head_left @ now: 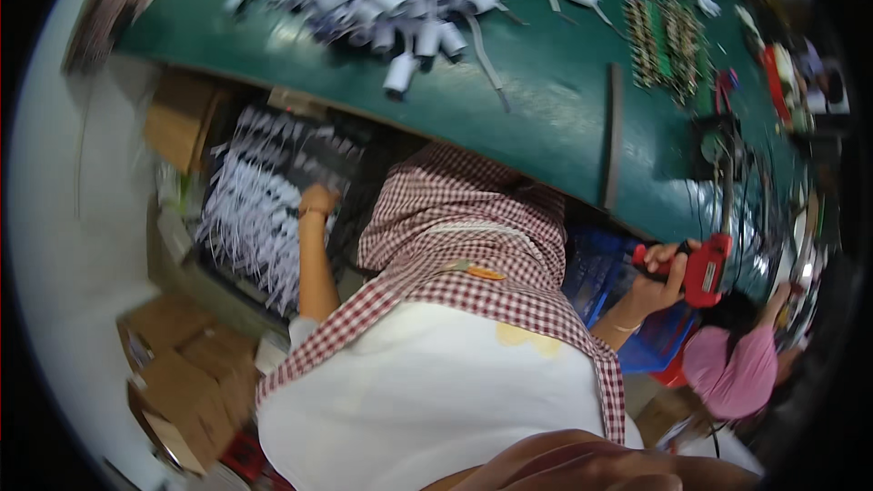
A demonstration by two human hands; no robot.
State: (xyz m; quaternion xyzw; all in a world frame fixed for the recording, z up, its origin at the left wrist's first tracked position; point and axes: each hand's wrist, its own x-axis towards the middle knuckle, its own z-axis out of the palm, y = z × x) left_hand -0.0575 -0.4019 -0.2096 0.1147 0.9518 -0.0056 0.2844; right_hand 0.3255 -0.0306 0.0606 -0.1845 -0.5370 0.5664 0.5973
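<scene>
My right hand [662, 271] is wrapped round the handle of a red soldering gun [707, 270] beyond the table's right front edge. Its long metal front points away from me, beside a black stand [718, 147]. Down on the left, below the tabletop, my left hand [318, 199] is curled and slightly blurred at the inner side of a dark tray [314, 166]. Whatever its fingers hold, if anything, is hidden. Rows of white cable pieces [255, 218] with thin loose ends lie in that tray, right beside the hand.
The green table [555, 118] carries a heap of white cylindrical cable parts [391, 0], several small circuit boards [668, 45] and a dark strip [613, 136]. Cardboard boxes [195, 382] stand at the lower left. Blue bins [591, 268] are under the table; a person in pink [732, 368] sits at right.
</scene>
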